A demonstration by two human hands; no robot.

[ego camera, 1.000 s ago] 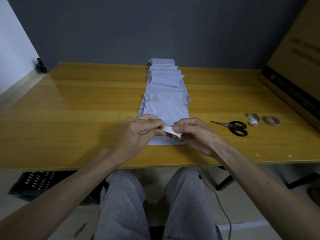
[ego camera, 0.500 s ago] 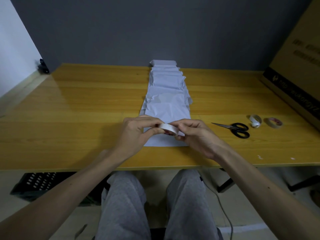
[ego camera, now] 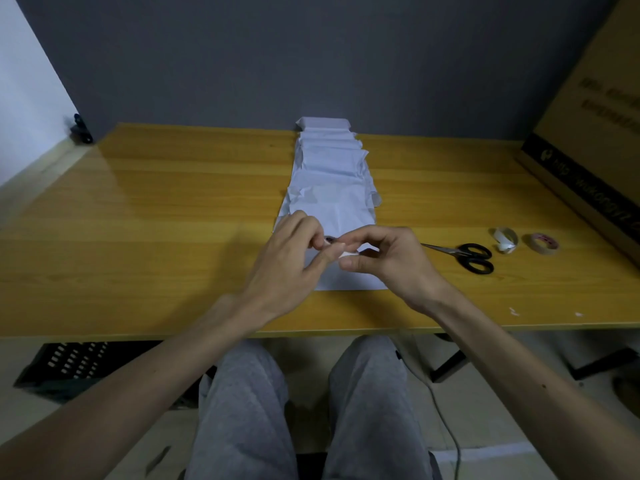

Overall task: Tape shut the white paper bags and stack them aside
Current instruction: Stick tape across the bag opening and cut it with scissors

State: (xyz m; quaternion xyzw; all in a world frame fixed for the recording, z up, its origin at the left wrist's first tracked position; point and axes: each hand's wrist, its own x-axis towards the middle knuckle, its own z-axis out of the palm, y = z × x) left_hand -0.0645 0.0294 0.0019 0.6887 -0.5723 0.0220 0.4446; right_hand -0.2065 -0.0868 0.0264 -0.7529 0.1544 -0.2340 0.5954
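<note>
Pinched between the left grip (ego camera: 291,251) and the right grip (ego camera: 391,261), the tape roll (ego camera: 347,255) showed only as a white sliver. Both covered the near left part of the nearest of the white paper bags (ego camera: 332,188), which overlapped too much to count. At 2 o'clock the cardboard box (ego camera: 595,133) was cut off by the frame's edge, its print too blurred to read. Specks (ego camera: 513,310) at 4 o'clock on the counter (ego camera: 173,220) and a dark object (ego camera: 81,129) at 10 o'clock were too small to identify.
</note>
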